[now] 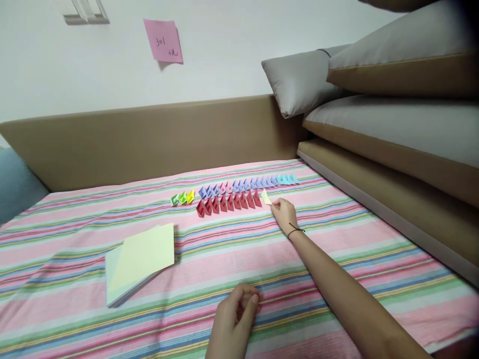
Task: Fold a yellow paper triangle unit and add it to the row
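Observation:
My right hand (284, 213) reaches far forward and pinches a small pale yellow folded paper piece (266, 197) at the right end of a row of red folded pieces (228, 203). Behind that row runs a longer line of purple, pink and blue folded pieces (250, 183), with three green and yellow ones (182, 198) at its left end. My left hand (235, 314) rests near me on the striped sheet, its fingers curled loosely with nothing visible in them. A black band circles my right wrist.
A stack of pale yellow square papers (140, 262) lies on the striped sheet (75, 239) to the left. A brown padded rail (149, 134) runs along the back. Grey and brown cushions (392, 114) pile up at the right. A pink note (164, 41) hangs on the wall.

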A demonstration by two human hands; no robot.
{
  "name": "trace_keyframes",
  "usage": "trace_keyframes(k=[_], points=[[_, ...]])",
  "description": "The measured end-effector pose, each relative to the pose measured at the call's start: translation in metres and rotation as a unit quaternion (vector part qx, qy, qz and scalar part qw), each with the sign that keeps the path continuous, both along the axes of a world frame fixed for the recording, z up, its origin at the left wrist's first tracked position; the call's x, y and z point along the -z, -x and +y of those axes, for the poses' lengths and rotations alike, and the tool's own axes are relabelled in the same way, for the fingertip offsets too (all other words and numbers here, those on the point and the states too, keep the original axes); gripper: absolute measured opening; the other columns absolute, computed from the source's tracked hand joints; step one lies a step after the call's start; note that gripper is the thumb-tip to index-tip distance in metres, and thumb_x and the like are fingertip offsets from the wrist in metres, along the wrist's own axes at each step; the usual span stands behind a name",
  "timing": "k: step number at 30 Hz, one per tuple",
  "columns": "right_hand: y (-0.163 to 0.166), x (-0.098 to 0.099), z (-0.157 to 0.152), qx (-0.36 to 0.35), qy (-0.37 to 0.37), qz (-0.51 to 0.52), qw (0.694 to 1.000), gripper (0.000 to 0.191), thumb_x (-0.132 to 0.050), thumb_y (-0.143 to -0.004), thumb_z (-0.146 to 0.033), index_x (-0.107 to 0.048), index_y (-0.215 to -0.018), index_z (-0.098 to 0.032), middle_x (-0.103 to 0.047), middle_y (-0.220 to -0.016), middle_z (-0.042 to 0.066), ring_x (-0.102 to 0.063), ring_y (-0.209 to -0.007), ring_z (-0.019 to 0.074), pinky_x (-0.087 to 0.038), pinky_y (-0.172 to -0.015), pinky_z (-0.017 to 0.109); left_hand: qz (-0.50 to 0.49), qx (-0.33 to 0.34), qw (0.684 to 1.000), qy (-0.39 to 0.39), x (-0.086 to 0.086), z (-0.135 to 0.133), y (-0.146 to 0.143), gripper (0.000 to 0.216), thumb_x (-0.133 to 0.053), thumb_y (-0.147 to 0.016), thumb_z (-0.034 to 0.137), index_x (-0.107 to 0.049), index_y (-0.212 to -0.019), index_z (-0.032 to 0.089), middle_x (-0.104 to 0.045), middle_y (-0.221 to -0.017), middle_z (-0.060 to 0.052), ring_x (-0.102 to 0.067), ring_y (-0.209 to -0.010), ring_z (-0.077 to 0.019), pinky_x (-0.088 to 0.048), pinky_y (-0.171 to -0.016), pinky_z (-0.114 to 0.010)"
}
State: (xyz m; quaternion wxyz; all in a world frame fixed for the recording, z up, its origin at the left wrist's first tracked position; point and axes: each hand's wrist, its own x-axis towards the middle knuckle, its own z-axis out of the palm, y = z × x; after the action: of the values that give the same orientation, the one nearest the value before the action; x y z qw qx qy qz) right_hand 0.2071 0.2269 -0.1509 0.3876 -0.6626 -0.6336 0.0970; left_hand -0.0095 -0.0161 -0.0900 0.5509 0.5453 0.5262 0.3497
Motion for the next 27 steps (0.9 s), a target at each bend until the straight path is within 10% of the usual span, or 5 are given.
trace_keyframes(k=[27], points=[[0.0041,-0.0016,-0.0031,-0.029,-0.038,-0.028,0.998,0.03,-0.056,-0.091,-0.034,-0.058,-0.114,-0.016,-0.061,-0.113,0.007,-0.062,-0.095,0.0186,-0.053,-0.081,0.04,0.023,0.011,1.0,0.003,-0.0014,-0.0015,-0.0011,0.04,-0.047,-0.087,0.054,-0.06,-0.091,0.016,-0.059,-0.075,-0.004,-0.053,-0.07,-0.0166,-0.038,-0.063,-0.026]])
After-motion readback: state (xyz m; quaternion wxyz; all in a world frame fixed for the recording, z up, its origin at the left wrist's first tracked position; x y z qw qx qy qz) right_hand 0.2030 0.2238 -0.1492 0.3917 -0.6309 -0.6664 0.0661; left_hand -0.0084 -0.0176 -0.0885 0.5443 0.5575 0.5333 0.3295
